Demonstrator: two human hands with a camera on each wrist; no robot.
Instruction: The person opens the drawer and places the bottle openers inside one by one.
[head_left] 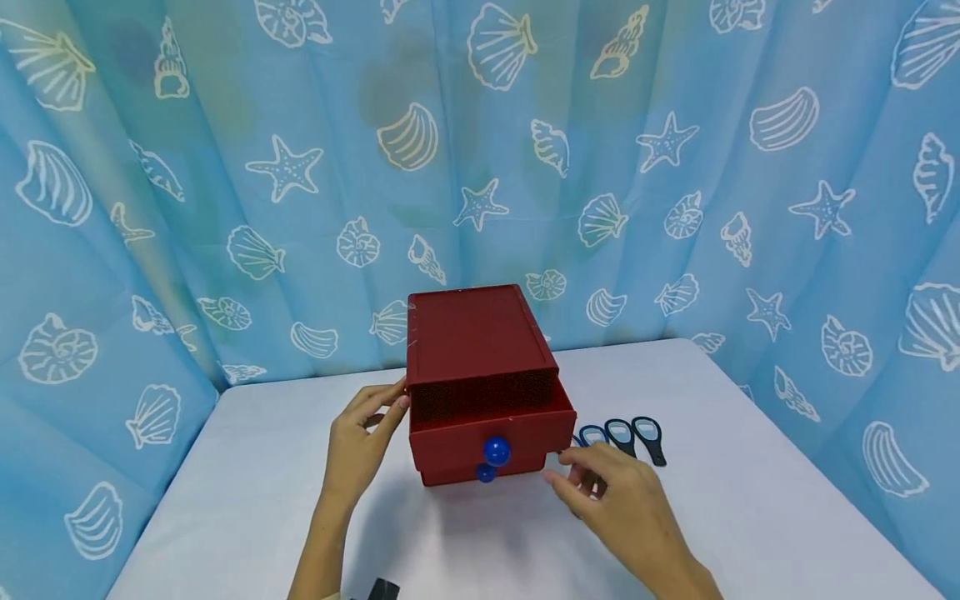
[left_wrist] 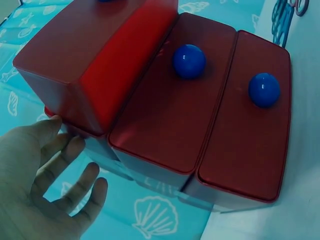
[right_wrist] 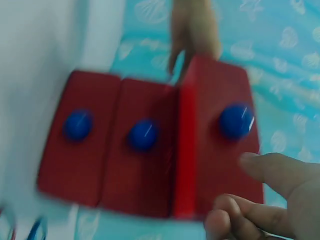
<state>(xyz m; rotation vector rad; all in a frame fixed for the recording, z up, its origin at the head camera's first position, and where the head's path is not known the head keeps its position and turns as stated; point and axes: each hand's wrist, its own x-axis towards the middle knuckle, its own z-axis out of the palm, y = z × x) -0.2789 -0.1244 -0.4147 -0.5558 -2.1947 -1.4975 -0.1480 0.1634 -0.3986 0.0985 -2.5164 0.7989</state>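
A small dark red drawer cabinet (head_left: 480, 333) stands on the white table. Its top drawer (head_left: 468, 444) is pulled out toward me, with a round blue knob (head_left: 497, 451) on its front. Two lower drawers, each with a blue knob (left_wrist: 264, 90), sit closed in the left wrist view. My left hand (head_left: 360, 450) rests its fingertips against the cabinet's left side, near the front. Beside the pulled-out drawer's right front corner is my right hand (head_left: 618, 508), its fingers loosely bent, thumb apart, and nothing between them.
Several flat tools with dark oval loop ends (head_left: 619, 432) lie in a row right of the cabinet, partly behind my right hand. A black object (head_left: 384, 589) shows at the bottom edge. A blue curtain (head_left: 337, 167) with shell prints hangs around the white table (head_left: 750, 500).
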